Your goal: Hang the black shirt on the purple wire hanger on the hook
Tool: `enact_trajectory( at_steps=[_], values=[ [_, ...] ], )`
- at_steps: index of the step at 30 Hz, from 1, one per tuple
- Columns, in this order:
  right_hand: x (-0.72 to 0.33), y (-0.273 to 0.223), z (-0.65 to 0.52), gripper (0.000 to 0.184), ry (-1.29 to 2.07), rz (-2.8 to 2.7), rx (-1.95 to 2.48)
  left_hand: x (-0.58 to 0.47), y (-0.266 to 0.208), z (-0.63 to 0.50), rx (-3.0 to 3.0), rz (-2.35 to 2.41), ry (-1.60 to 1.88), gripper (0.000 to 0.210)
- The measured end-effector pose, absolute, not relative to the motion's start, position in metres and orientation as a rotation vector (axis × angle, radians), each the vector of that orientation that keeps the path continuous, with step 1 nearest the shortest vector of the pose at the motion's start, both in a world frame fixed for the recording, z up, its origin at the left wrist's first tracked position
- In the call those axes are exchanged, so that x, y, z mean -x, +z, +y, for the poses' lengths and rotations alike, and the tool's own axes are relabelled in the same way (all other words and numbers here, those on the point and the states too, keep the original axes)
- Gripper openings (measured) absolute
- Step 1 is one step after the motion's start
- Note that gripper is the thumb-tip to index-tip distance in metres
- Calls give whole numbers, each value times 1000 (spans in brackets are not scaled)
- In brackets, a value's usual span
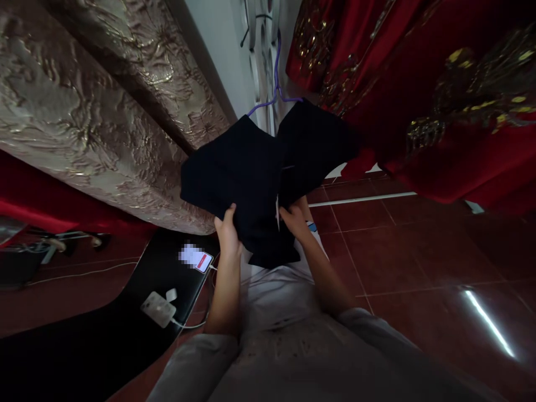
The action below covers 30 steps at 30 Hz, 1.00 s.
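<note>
A dark, nearly black shirt (247,173) hangs in front of me on a purple hanger (275,97). Its front is parted near the middle, and the lower end comes down close to my lap. My left hand (228,230) grips the shirt's left edge, thumb on top and the other fingers hidden behind the cloth. At the front opening, my right hand (295,219) has its fingers closed on the shirt's edge. A thin pale strip (277,213) shows beside those fingers; I cannot make out what it is.
White metal grillework (262,50) holds the hanger. A beige patterned curtain (104,100) hangs at left, red sequined cloth (419,111) at right. On a black bench (104,312) lie a lit phone (203,262), a pale device (158,309) and cables. The floor (389,251) is red tile.
</note>
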State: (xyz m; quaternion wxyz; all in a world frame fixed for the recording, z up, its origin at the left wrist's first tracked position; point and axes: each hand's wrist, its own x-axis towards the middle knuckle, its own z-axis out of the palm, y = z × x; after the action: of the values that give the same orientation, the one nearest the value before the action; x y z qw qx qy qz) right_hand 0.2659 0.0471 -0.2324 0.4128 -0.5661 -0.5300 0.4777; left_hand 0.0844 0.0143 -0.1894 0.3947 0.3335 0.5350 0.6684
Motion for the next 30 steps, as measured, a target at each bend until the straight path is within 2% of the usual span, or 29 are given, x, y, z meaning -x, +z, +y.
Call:
enact_trajectory(
  at_steps=[3, 5, 7, 9, 11, 13, 15, 20, 21, 30],
  values=[
    [-281, -234, 27, 26, 1346, -1406, 1393, -87, -181, 12, -950, 1493, 2068, 50],
    [-287, -229, 15, 29, 1423, -1452, 1352, -93, -182, 8, -1208, 1600, 2183, 49],
    [-287, -222, 7, 30, 1459, -1479, 1328, -103, -188, 2, -1494, 1616, 2000, 35],
    [-285, -216, 3, 37, 1462, -1484, 1324, -115, -197, -4, -1657, 1490, 1643, 27],
    [-283, -213, 1, 48, 1429, -1440, 1355, -127, -206, -8, -1601, 1323, 1458, 34],
    [-281, -211, 0, 56, 1377, -1349, 1390, -136, -212, -12, -1486, 1195, 1466, 42],
    [-281, -209, 0, 58, 1338, -1270, 1378, -140, -214, -14, -1486, 1151, 1454, 41],
    [-281, -200, -1, 53, 1313, -1281, 1276, -140, -210, -11, -1646, 1317, 1338, 8],
    [-281, -198, -1, 52, 1318, -1302, 1268, -140, -210, -10, -1660, 1345, 1364, 7],
    [-278, -186, 2, 32, 1047, -1471, 1376, -141, -207, -10, -1764, 1341, 1449, 28]
  ],
)
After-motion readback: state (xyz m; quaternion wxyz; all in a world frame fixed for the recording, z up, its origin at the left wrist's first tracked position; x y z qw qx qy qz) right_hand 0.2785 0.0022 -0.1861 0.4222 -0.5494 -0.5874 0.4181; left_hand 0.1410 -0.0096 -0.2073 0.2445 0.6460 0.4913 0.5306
